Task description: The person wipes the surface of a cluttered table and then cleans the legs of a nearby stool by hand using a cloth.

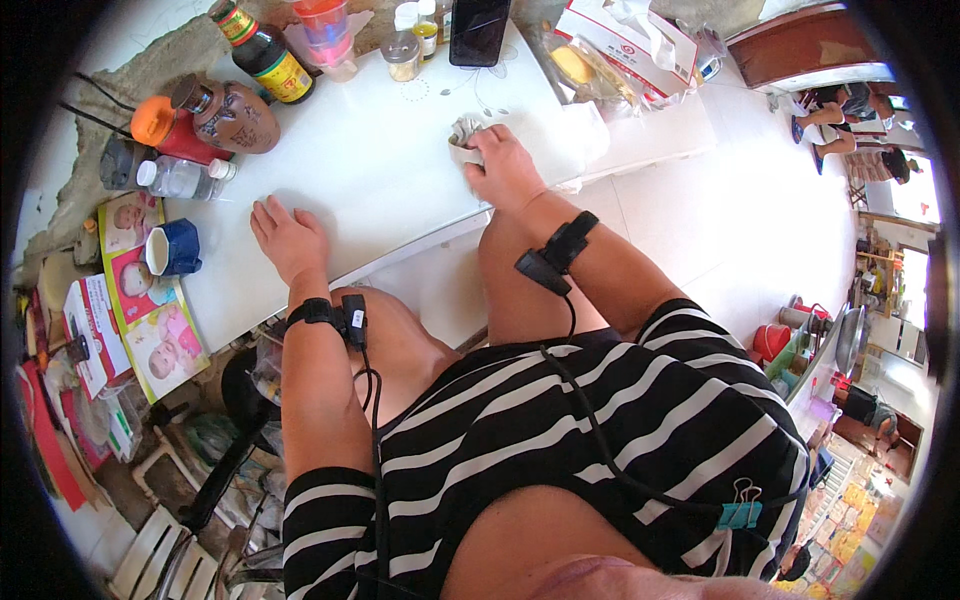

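Note:
My right hand (506, 169) presses a crumpled greyish-white cloth or tissue (466, 133) onto the white tabletop (367, 157), close to its right end. Palm down, my left hand (291, 236) rests on the same tabletop near the front edge and holds nothing. A blue cup (182, 247) with a pale inside lies to the left of that hand, its opening turned left. Further up on the left, a clear plastic bottle (184, 178) with a white cap appears beside a brown ceramic jar (240, 120).
A dark sauce bottle (274, 64), stacked plastic cups (326, 30), a small lidded jar (401, 56) and a black phone (480, 30) line the back. A white-and-red box (630, 45) stands at the right. Cables run from my wrist straps. Several people are in the background.

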Demonstrator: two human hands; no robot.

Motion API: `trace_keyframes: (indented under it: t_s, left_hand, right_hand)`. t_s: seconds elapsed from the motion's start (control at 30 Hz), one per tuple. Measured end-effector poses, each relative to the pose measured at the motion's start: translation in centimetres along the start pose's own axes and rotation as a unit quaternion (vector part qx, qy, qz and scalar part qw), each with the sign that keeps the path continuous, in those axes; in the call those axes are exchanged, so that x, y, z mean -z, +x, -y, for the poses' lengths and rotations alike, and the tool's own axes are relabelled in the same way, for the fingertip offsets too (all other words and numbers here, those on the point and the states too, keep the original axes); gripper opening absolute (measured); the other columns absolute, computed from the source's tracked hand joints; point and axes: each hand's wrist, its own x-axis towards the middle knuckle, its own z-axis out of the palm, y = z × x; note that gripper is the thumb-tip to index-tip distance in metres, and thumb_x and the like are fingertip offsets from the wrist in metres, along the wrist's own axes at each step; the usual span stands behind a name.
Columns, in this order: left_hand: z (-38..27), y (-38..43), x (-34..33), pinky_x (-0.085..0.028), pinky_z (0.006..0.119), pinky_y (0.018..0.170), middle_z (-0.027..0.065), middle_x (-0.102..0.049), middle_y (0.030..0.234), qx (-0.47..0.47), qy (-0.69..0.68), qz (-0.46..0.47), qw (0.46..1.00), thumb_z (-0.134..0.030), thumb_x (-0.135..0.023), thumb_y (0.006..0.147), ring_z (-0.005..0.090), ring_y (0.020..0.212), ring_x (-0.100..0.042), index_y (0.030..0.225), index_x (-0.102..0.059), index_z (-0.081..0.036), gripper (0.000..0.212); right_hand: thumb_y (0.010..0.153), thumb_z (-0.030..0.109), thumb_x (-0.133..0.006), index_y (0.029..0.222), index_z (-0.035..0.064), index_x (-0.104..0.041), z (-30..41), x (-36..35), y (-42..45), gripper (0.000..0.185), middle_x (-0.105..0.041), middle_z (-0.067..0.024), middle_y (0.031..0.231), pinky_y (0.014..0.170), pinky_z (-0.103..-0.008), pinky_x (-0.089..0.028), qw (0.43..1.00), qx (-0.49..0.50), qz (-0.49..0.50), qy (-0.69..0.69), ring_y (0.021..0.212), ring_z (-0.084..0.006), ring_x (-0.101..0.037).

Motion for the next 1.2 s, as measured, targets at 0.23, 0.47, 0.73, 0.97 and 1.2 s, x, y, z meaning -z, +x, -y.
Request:
trace_keyframes:
  t_s: [0.23, 0.47, 0.73, 0.97, 1.2]
  left_hand:
    - [0.8, -0.1, -0.8, -0.031, 0.046, 0.110, 0.0322, -0.046, 0.131, -0.016, 0.025, 0.009, 1.000, -0.016, -0.051, 0.085, 0.0441, 0.125, -0.040, 0.123, -0.050, 0.007, 0.045]
    - [-1.1, 0.3, -0.1, -0.028, 0.045, 0.111, 0.0284, -0.049, 0.130, 0.019, 0.012, 0.018, 1.000, -0.018, -0.048, 0.087, 0.0401, 0.127, -0.041, 0.124, -0.048, 0.007, 0.045]
    - [-0.1, -0.1, -0.1, -0.032, 0.046, 0.109, 0.0294, -0.047, 0.131, 0.020, 0.005, 0.011, 1.000, -0.018, -0.051, 0.085, 0.0423, 0.125, -0.041, 0.122, -0.049, 0.006, 0.044]
    - [0.1, 0.1, -0.3, -0.033, 0.047, 0.108, 0.0307, -0.046, 0.132, 0.007, 0.023, 0.020, 1.000, -0.018, -0.050, 0.085, 0.0435, 0.125, -0.040, 0.123, -0.049, 0.006, 0.045]
    - [0.1, 0.0, -0.3, -0.031, 0.047, 0.109, 0.0293, -0.044, 0.135, 0.040, 0.013, 0.033, 0.999, -0.019, -0.049, 0.087, 0.0425, 0.126, -0.040, 0.128, -0.046, 0.004, 0.047]
  right_hand:
    - [0.069, 0.005, -0.058, 0.085, 0.0060, -0.063, -0.8, 12.2, 1.2, 0.016, -0.061, -0.0129, 0.098, 0.086, -0.0397, -0.046, 0.944, 0.174, -0.245, -0.134, 0.096, -0.0328, -0.057]
    - [0.062, 0.003, -0.059, 0.078, 0.0031, -0.053, -6.1, 11.1, 1.1, 0.017, -0.057, -0.0171, 0.092, 0.081, -0.0457, -0.045, 0.973, 0.091, -0.136, -0.160, 0.091, -0.0382, -0.053]
    - [0.076, 0.005, -0.055, 0.094, 0.0029, -0.059, -2.8, 7.9, -3.2, 0.019, -0.058, -0.0174, 0.113, 0.095, -0.0419, -0.045, 1.000, 0.020, 0.002, 0.024, 0.110, -0.0375, -0.052]
    - [0.075, 0.007, -0.058, 0.099, 0.0080, -0.061, -3.6, 2.3, 1.4, 0.024, -0.061, -0.0138, 0.111, 0.096, -0.0444, -0.040, 0.990, -0.040, -0.062, -0.124, 0.108, -0.0331, -0.053]
    - [0.085, 0.013, -0.053, 0.111, 0.0130, -0.065, 7.8, -2.5, 0.3, 0.028, -0.054, -0.0139, 0.099, 0.084, -0.0434, -0.045, 0.977, 0.195, 0.035, -0.082, 0.093, -0.0304, -0.053]
